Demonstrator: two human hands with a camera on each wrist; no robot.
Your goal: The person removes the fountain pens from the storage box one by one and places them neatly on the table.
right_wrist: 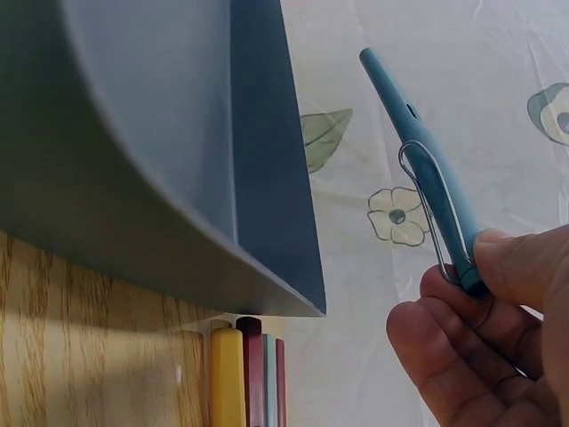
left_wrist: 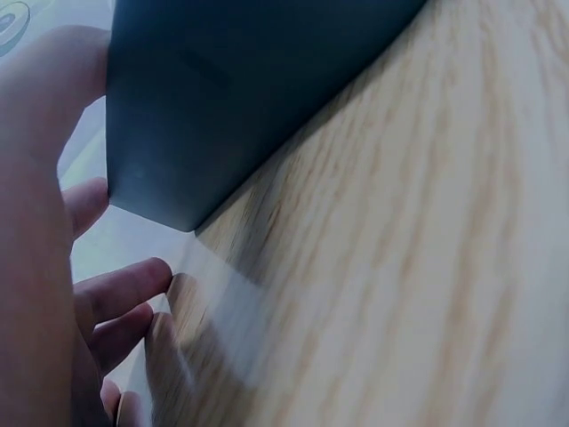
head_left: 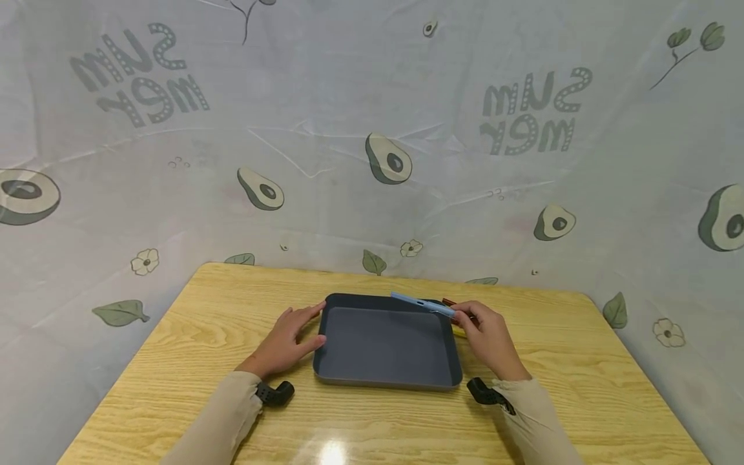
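A dark grey rectangular tray [head_left: 383, 345] lies on the wooden table. At its left side, my left hand [head_left: 287, 339] touches the rim with thumb and index finger spread and fairly straight; in the left wrist view the other fingers hang beside the tray's outer wall [left_wrist: 240, 98]. My right hand [head_left: 488, 332] pinches a light blue pen [right_wrist: 436, 182] by one end, between thumb and fingers. A wire clip runs along the pen, which points left above the tray's far right corner.
Just right of the tray, a yellow pen [right_wrist: 228, 378], a dark red pen [right_wrist: 253, 374] and other slim pens lie side by side, partly behind my right hand in the head view. A pale printed curtain [head_left: 325, 213] hangs behind the table's far edge.
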